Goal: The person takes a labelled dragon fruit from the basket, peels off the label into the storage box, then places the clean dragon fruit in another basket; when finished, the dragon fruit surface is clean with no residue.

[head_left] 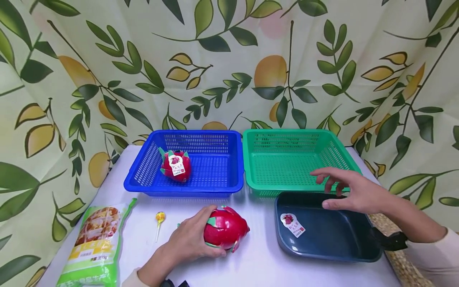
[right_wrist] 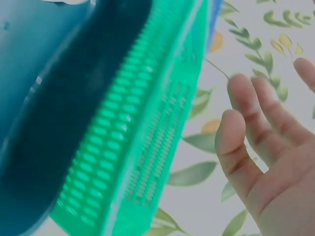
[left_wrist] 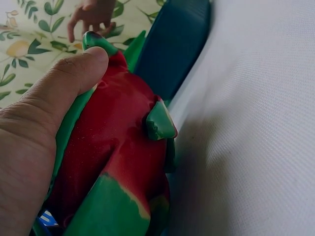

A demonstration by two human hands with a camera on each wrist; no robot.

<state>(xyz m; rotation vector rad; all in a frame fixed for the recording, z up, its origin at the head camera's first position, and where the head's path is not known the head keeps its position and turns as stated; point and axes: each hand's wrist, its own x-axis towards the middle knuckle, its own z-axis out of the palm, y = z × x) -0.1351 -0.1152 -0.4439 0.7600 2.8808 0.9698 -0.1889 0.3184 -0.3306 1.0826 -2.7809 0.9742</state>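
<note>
My left hand grips a red dragon fruit with green scales, close over the white table. In the left wrist view the thumb lies along the scales of the fruit. My right hand hovers over the back of a dark blue tub, fingers spread and loosely bent, holding nothing. Inside the tub, at its left, lies a white sticker with a dragon fruit picture. Another dragon fruit, with a similar sticker on it, sits in the left half of the blue basket.
A green basket stands behind the tub, beside the blue basket. At the left lie a green and white food bag and a small yellow lollipop. A leaf-patterned curtain hangs behind the table.
</note>
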